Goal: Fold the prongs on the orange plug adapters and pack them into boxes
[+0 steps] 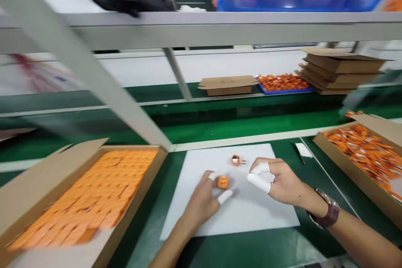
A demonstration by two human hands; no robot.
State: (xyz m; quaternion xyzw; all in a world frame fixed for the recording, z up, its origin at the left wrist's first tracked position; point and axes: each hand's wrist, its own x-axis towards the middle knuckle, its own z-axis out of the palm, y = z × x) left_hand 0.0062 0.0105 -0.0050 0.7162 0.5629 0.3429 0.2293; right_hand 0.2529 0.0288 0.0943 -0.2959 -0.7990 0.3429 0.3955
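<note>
My left hand (204, 201) reaches over a white sheet (251, 217), thumb and forefinger spread apart around a small orange plastic part (223, 182). The part sits close to the forefinger, and a gap shows on the thumb side. White finger cots cover the fingertips of both hands. My right hand (279, 182) is closed in a pinch above the sheet; anything between its fingertips is too small or hidden to make out. Farther back on the sheet lies another orange part (235, 160) with two metal prongs pointing right.
An open carton (135, 201) with rows of orange pieces stands left. Another carton (354, 163) of loose orange parts is right, near a dark thin tool (297, 152). A slanted post (125, 113) and shelf (201, 29) frame the bench; cardboard boxes (342, 69) stand behind.
</note>
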